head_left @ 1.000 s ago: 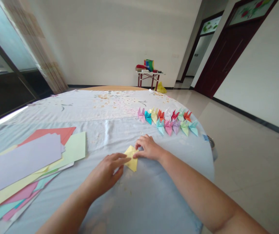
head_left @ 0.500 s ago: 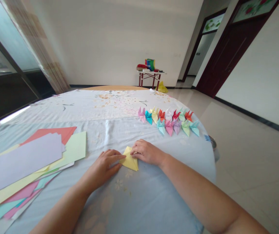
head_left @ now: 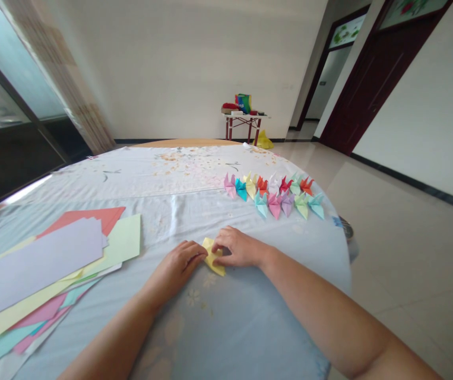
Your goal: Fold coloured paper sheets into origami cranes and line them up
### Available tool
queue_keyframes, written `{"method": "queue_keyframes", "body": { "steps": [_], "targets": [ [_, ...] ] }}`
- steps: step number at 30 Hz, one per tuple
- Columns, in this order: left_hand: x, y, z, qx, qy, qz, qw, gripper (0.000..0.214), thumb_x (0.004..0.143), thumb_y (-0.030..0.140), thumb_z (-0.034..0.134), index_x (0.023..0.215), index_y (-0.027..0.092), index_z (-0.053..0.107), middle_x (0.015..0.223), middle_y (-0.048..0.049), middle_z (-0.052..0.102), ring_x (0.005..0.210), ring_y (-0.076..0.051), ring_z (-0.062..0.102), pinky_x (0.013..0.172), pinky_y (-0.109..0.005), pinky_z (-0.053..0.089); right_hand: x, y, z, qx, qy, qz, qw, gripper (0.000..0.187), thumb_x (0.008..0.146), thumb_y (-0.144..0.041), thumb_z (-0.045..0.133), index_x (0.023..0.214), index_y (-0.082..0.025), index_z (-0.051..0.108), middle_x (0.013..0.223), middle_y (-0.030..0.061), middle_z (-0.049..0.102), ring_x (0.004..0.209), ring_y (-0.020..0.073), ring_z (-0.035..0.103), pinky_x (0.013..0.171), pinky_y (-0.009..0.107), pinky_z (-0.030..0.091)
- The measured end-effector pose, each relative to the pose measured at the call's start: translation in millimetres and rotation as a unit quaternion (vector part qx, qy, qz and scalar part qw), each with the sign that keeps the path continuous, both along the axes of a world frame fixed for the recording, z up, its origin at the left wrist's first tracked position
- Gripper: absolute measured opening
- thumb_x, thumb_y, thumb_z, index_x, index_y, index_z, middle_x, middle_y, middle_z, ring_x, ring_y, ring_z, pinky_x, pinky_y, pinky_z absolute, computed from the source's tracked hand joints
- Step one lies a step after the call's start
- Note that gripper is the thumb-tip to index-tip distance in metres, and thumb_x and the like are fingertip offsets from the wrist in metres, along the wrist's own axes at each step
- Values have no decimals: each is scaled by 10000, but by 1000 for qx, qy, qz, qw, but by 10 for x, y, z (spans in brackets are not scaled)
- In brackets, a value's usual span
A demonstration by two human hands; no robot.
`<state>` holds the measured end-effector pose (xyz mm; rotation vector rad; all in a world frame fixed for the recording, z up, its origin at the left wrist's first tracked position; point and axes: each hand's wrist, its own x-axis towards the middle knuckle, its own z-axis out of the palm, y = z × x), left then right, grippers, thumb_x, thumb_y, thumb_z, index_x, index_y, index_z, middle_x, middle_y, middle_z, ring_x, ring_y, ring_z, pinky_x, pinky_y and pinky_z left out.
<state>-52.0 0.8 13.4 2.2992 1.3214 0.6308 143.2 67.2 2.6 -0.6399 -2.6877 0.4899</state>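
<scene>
A small folded piece of yellow paper (head_left: 211,258) lies on the tablecloth between my two hands. My left hand (head_left: 181,262) pinches its left edge, thumb and fingers closed together there. From the right, my right hand (head_left: 239,248) grips the upper right part of the paper between thumb and curled fingers. Both hands rest low at the table, and their fingers cover parts of the folds. Farther back on the right stand several folded paper cranes (head_left: 274,205) in two rows, in pink, blue, yellow, red, white, green and purple.
Overlapping coloured paper sheets (head_left: 44,264) lie at the left, a purple one on top. A pale flowered tablecloth (head_left: 195,174) covers the round table. Against the far wall stands a small table (head_left: 246,117) with items on it, a yellow bag (head_left: 264,140) beside it.
My left hand has moved slightly right over the yellow paper, its fingers drawing together. Less of the paper's left side shows. My right thumb has shifted lower on the paper.
</scene>
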Motion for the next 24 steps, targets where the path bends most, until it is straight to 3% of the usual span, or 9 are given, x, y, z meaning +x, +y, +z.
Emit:
{"method": "queue_keyframes", "body": {
  "steps": [11, 18, 24],
  "targets": [
    [128, 85, -70, 22, 74, 61, 995, 284, 885, 329, 340, 876, 212, 599, 814, -31, 571, 809, -162, 540, 732, -278, 413, 21, 2, 9, -7, 0, 4, 1000, 135, 775, -186, 532, 854, -181, 641, 770, 18, 561, 787, 139, 504, 779, 272, 361],
    [195, 38, -93, 44, 92, 86, 991, 283, 884, 311, 339, 908, 225, 607, 827, -35, 570, 825, -168, 548, 738, -289, 426, 5, -8, -12, -16, 10, -15, 1000, 237, 720, -387, 621, 827, -175, 615, 780, 20, 562, 801, 158, 505, 764, 280, 364],
    [155, -82, -45, 102, 72, 113, 986, 327, 883, 329, 344, 1139, 231, 523, 990, -56, 550, 885, -169, 555, 794, -312, 442, 3, 7, -51, -31, 10, -26, 999, 282, 694, -410, 646, 844, -178, 592, 807, 25, 562, 812, 169, 499, 769, 291, 365]
  ]
}}
